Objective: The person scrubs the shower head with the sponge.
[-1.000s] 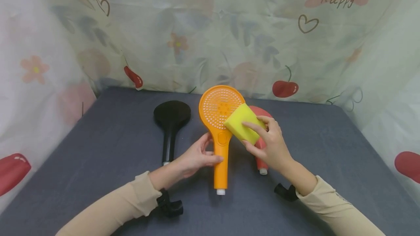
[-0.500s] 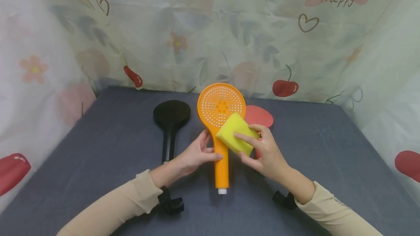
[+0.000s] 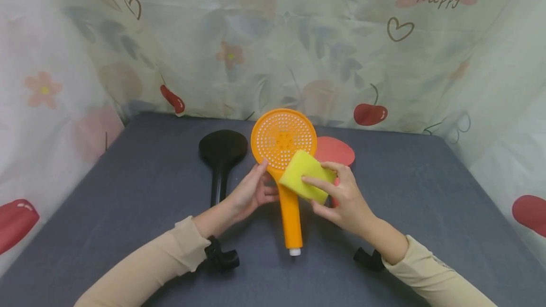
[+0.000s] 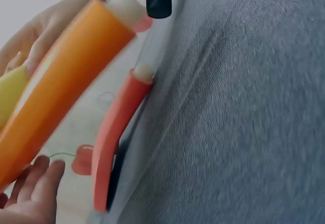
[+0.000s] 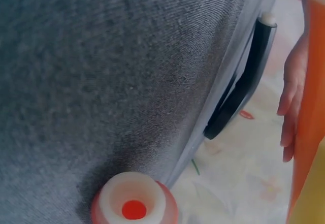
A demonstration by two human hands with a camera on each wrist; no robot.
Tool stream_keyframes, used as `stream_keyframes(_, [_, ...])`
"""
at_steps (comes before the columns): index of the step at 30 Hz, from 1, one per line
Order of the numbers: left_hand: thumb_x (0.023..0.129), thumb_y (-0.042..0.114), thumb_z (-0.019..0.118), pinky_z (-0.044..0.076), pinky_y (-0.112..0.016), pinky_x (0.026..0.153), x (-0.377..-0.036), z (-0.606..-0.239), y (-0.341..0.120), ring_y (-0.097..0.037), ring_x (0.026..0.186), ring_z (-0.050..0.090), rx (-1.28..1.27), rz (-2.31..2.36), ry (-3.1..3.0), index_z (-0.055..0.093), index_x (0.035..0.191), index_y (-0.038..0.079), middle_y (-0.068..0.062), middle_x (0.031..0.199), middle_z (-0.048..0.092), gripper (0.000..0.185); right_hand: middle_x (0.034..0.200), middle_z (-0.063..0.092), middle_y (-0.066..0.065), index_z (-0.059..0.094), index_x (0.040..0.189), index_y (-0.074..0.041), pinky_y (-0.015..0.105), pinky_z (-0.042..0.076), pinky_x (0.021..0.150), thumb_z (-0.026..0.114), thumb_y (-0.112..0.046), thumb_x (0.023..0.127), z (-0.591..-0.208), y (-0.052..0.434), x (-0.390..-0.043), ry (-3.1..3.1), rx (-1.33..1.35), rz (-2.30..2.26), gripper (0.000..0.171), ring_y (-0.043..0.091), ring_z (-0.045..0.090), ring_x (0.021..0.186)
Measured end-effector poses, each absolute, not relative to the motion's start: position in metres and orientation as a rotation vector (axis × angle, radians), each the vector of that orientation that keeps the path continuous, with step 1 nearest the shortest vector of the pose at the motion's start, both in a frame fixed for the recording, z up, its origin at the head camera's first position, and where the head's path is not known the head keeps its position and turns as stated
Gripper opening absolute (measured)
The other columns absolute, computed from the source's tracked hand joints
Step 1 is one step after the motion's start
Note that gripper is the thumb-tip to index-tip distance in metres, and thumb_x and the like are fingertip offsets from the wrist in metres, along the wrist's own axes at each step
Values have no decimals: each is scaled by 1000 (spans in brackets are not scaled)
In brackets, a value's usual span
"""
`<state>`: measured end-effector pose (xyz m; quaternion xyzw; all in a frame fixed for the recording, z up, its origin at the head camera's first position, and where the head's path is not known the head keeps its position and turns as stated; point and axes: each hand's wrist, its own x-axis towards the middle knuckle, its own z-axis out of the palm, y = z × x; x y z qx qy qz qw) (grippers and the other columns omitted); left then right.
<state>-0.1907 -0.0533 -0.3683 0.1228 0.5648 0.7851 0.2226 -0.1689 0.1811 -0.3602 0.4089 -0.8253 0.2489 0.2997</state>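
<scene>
Head view: at table centre, the left hand [image 3: 251,192] grips the orange shower head [image 3: 283,141] by its neck, face up, steadying it for the yellow sponge [image 3: 304,176], pinched by the right hand [image 3: 345,198] at its 5 o'clock.

Left wrist view: the red shower head [image 4: 114,142] lies aside on the grey cloth [image 4: 244,122].

Right wrist view: the black shower head [image 5: 244,87] lies aside too.

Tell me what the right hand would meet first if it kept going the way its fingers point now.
The right hand grips the yellow sponge, fingers pointing up-left. Straight on, the sponge already lies against the orange shower head, so that comes first, probably at the neck just below the perforated face; depth is hard to judge.
</scene>
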Motion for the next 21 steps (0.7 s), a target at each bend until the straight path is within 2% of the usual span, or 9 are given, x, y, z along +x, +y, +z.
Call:
stream_keyframes(3, [102,42,25,52,-41,90,-192,-367,-54,-17,96,64,282,2183,1645,18,143,18,-25,136,47,48,120,47,22,63,114,-20,46,43,80,47,-45,91,-362,182,-170,-2192,1090,654,37,32,41,112])
stream_keyframes(5, [102,38,27,52,-40,89,-193,-366,-54,-12,96,62,252,2210,1663,21,142,17,-22,133,50,46,120,47,22,63,114,-20,47,43,81,47,-45,91,-362,182,-170,-2193,1093,644,38,32,41,111])
stream_keyframes(10, [102,28,34,54,-42,87,-193,-364,-54,-8,102,57,212,2264,1679,26,143,14,-12,135,46,44,121,48,23,63,115,-19,48,39,81,45,-46,92,-362,181,-171,-2183,1085,619,40,32,41,112])
stream_keyframes(17, [99,18,44,50,-46,93,-195,-361,-54,-13,92,66,135,2286,1777,32,135,13,-19,128,52,38,121,48,24,64,115,-18,49,40,82,46,-44,92,-358,174,-173,-2141,1087,607,39,34,43,112])
stream_keyframes(21, [98,16,46,51,-46,91,-194,-361,-54,-13,90,67,100,2315,1781,32,132,12,-21,127,55,37,122,48,25,63,115,-17,49,42,82,47,-42,92,-356,170,-173,-2131,1096,597,38,35,44,113])
